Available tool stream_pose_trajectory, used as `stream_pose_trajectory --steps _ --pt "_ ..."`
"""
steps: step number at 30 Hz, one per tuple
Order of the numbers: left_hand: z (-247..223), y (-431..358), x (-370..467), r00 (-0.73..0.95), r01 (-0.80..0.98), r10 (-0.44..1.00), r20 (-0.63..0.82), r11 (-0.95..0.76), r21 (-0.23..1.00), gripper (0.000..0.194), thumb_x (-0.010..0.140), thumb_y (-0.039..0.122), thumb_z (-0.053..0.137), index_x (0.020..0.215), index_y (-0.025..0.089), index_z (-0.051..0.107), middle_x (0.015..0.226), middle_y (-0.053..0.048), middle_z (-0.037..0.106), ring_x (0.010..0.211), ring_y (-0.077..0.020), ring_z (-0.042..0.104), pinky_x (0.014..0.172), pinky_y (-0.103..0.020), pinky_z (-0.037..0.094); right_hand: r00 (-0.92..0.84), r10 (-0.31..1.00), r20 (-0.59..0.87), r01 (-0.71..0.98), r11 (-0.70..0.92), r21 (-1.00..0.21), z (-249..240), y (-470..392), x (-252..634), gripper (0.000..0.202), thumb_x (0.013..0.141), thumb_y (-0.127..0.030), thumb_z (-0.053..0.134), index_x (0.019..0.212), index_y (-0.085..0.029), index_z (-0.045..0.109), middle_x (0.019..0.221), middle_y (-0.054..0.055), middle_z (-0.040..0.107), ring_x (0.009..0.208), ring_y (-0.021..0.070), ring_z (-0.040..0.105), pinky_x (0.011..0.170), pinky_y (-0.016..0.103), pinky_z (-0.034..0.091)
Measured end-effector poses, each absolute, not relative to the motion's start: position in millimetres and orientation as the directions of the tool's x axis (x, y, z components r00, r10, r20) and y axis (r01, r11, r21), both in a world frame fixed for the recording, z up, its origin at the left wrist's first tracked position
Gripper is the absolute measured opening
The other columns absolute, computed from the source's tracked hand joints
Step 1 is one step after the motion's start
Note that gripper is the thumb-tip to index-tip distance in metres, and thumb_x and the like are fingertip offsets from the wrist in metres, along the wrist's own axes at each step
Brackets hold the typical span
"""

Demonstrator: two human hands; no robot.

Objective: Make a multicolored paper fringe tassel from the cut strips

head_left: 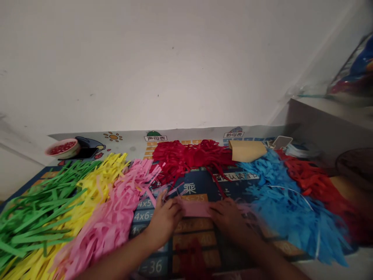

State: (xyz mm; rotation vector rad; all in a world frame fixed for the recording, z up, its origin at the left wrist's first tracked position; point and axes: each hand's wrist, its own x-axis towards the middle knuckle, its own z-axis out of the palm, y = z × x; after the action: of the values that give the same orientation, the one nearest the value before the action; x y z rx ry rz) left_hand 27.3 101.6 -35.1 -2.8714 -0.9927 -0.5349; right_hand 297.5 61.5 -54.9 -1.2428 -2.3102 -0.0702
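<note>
Centred on the printed mat (pixel 153 249), the pink fringed strip (pixel 196 209) lies between the left hand (pixel 167 214) and right hand (pixel 229 217), which stand apart, each pinching it.

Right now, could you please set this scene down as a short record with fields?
left hand: grips pink paper strip
right hand: grips the same strip, farther right
left side, outermost first: green fringe, yellow fringe, pink fringe
behind hands: dark red fringe, tan paper
right side: blue fringe, red fringe beyond
back left: pink bowl, small red contents
surface: printed multiplication mat
</note>
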Motion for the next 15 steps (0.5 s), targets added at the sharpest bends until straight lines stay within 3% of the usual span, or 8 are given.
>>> stream_pose_trajectory --steps 4,7,9,12,15 --pt "-36 101 32 0.733 0.61 0.617 0.286 -0.782 0.125 0.014 0.094 0.027 0.056 0.104 0.03 0.064 0.103 0.004 0.068 0.106 -0.0188 0.052 0.114 -0.05 0.002 -0.45 0.757 0.474 0.79 0.585 -0.183 -54 60 297 0.015 0.09 -0.012 0.057 0.097 -0.021 0.066 0.097 0.002 0.072 0.083 0.019 0.061 0.078 0.037 0.03" --pt "-36 102 43 0.752 0.608 0.622 0.219 -0.783 0.135 0.009 0.089 0.027 0.062 0.098 0.027 0.065 0.094 0.004 0.068 0.1 -0.0187 0.054 0.11 -0.044 0.017 -0.447 0.767 0.46 0.794 0.577 -0.191 -55 59 299 0.015 0.089 -0.013 0.059 0.096 -0.023 0.068 0.096 0.002 0.072 0.083 0.0186 0.06 0.079 0.037 0.03" --pt "-34 104 48 0.742 0.623 0.644 0.183 -0.765 0.165 0.005 0.088 0.025 0.063 0.085 0.026 0.066 0.084 0.004 0.067 0.092 -0.0175 0.056 0.103 -0.04 0.025 -0.407 0.806 0.43 0.802 0.541 -0.255 -54 59 303 0.013 0.089 -0.016 0.062 0.094 -0.025 0.069 0.095 0.001 0.072 0.084 0.019 0.06 0.079 0.036 0.031" --pt "-28 109 51 0.673 0.693 0.724 0.148 -0.688 0.216 0.014 0.09 0.023 0.059 0.078 0.024 0.067 0.083 0.002 0.068 0.087 -0.0179 0.058 0.089 -0.037 0.033 -0.294 0.896 0.334 0.811 0.418 -0.409 -51 64 309 0.012 0.09 -0.025 0.061 0.085 -0.026 0.071 0.09 0.001 0.07 0.085 0.0192 0.06 0.076 0.033 0.034" --pt "-22 114 54 0.604 0.755 0.787 0.125 -0.615 0.226 0.018 0.091 0.021 0.054 0.078 0.022 0.067 0.081 -0.001 0.07 0.083 -0.0203 0.059 0.08 -0.037 0.034 -0.214 0.959 0.185 0.856 0.275 -0.437 -45 72 311 0.022 0.093 -0.028 0.057 0.075 -0.023 0.069 0.083 0.0 0.067 0.082 0.0184 0.059 0.072 0.031 0.034"
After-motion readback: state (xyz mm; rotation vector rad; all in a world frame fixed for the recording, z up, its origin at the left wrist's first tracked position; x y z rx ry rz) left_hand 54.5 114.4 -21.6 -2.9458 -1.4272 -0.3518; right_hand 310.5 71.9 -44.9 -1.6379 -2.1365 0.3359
